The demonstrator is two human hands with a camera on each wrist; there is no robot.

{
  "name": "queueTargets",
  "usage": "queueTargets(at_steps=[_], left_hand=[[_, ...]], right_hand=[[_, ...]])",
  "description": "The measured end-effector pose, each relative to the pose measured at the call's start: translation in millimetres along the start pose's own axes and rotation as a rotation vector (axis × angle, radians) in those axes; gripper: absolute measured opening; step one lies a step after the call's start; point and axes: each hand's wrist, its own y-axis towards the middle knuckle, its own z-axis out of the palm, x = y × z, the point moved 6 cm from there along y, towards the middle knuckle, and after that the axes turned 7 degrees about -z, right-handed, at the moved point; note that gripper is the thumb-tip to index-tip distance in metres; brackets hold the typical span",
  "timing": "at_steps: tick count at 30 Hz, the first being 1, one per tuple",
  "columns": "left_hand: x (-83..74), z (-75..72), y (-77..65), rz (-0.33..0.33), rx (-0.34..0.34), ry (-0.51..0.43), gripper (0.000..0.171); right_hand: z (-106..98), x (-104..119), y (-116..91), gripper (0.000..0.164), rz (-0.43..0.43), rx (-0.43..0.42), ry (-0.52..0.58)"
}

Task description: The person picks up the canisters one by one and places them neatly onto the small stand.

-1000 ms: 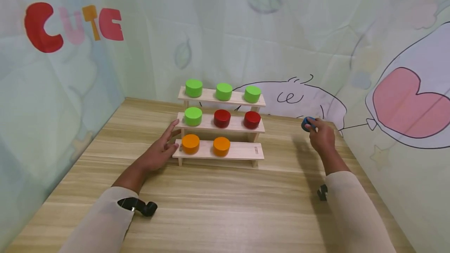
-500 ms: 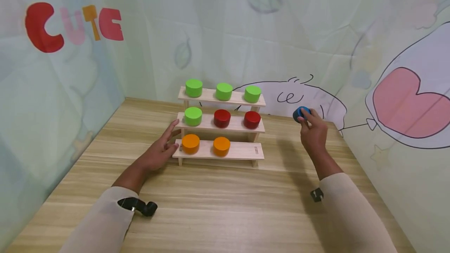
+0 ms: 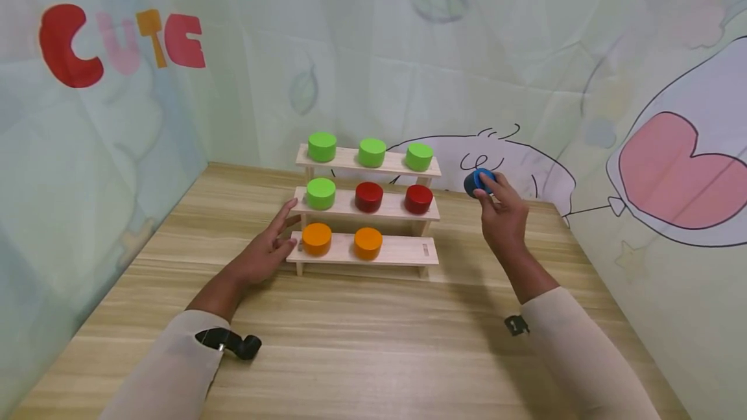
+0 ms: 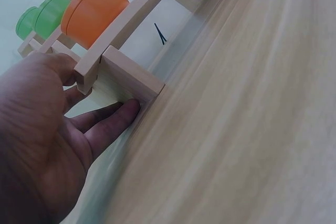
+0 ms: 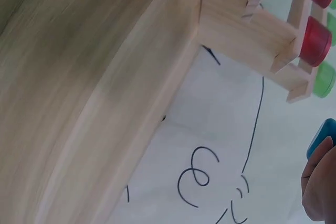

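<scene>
My right hand [image 3: 504, 216] pinches a blue round tub [image 3: 471, 184] in the air, to the right of a three-tier wooden stand [image 3: 403, 250]. My left hand [image 3: 260, 256] rests against the stand's left end. In the left wrist view its fingers [image 4: 113, 129] reach along the side panel, and the thumb is at the shelf's end. Green tubs [image 3: 372, 153] line the top tier. On the middle tier sit one green tub [image 3: 321, 194] and two red tubs [image 3: 369, 197]. Two orange tubs [image 3: 317, 239] stand at the left and middle of the bottom tier.
The stand is on a wood-grain table [image 3: 373, 342]. A printed cloth backdrop [image 3: 373, 70] encloses the back and both sides. Each sleeve bears a black strap mount [image 3: 233, 343] near the cuff.
My right hand has carried the blue tub leftward and up, nearer to the stand, tilting it on the way. The left hand and the tubs on the stand have stayed put.
</scene>
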Motion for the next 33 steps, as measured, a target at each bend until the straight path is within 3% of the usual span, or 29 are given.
queueTargets(at_steps=[10, 20, 33], left_hand=[[0.5, -0.2, 0.4, 0.007, 0.005, -0.006, 0.087], [1.4, -0.1, 1.7, 0.031, 0.006, -0.02, 0.087], [2.2, 0.0, 1.4, 0.022, 0.0, -0.013, 0.086]], right_hand=[[10, 31, -6, 0.042, -0.02, 0.045, -0.003], [24, 54, -22, 0.044, 0.149, 0.116, 0.176], [37, 57, -45, 0.04, 0.284, 0.2, 0.191]])
